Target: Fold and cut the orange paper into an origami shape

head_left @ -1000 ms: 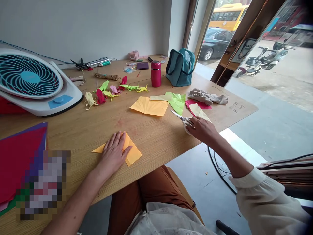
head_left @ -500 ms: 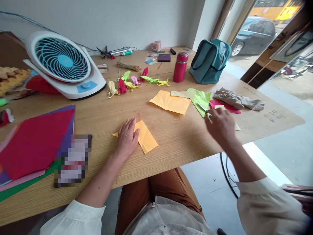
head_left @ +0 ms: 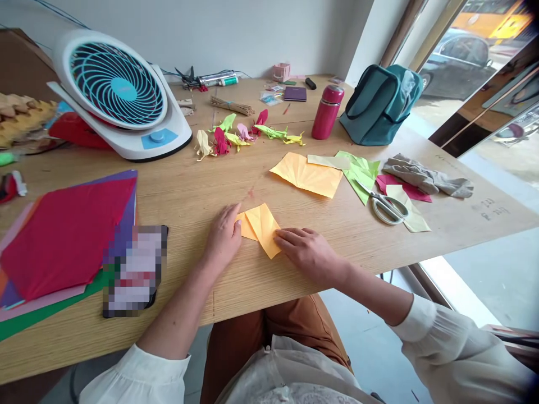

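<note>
A folded piece of orange paper (head_left: 264, 227) lies on the table in front of me, a crease running down its raised flap. My left hand (head_left: 223, 235) grips its left end, thumb at the paper's edge and fingers bent around it. At the right edge, the fingertips of my right hand (head_left: 309, 252) pinch the paper; the thumb is mostly hidden. Scissors with white handles (head_left: 387, 209) rest farther right, on scraps of green paper (head_left: 360, 171) and cream paper (head_left: 415, 216). A creased orange sheet (head_left: 309, 175) lies beyond my hands.
On the left are a fan (head_left: 122, 95), a stack of coloured paper (head_left: 71, 235) and a phone (head_left: 137, 275). Folded paper figures (head_left: 244, 133) sit farther back. A red flask (head_left: 327, 112), a teal bag (head_left: 381, 106) and a grey cloth (head_left: 425, 174) stand or lie to the right.
My right hand has let go of the scissors, leaving them on the table, and has come left to the folded orange paper. My left hand has shifted to the paper's left end.
</note>
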